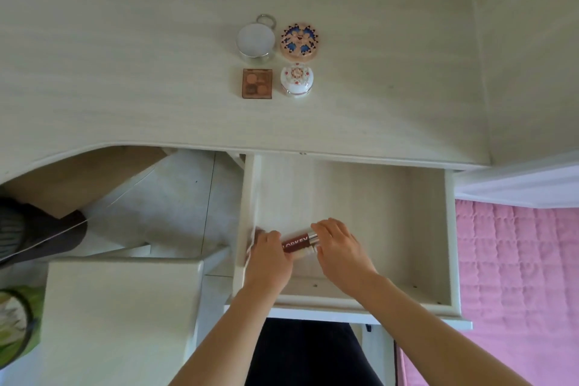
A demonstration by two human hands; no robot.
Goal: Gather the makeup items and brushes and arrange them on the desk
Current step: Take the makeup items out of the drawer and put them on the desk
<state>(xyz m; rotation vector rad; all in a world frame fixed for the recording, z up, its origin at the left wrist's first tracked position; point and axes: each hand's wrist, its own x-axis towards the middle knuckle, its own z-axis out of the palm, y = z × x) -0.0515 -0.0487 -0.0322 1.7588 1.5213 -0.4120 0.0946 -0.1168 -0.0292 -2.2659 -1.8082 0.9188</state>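
Both my hands reach into the open drawer [423, 229] below the desk. My left hand [269, 255] and my right hand [338, 247] close together on a small bundle of tubes, the top one a dark red lip gloss tube [297, 241] with white lettering and a silver band. On the desk [125, 56] stand a white round compact [255, 41], a peach patterned compact [299, 41], a brown eyeshadow palette [257, 83] and a white decorated jar [296, 80], set in a two-by-two block.
A white stool [119, 307] stands left of the drawer. A pink quilted bed [517, 276] lies at the right. A dark bag [37, 229] sits under the desk at left. The wall rises along the desk's right side.
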